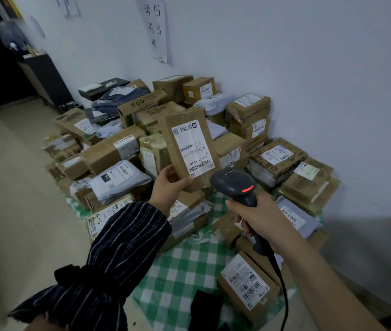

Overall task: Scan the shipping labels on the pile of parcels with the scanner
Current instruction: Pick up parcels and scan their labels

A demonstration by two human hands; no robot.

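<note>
Left hand (168, 185) fingers pinch the parcel (187, 149) upright; right hand (261, 218) fingers wrap the scanner (235, 185) just below its label (192, 146). A tilted label could mean a misread.

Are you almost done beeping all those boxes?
Not nearly, it seems. Done: nothing shows what was already scanned. In hand: the left hand holds one box up, its label toward the scanner gripped by the right hand, red light on. Left: a big pile of parcels sits by the wall.
</note>
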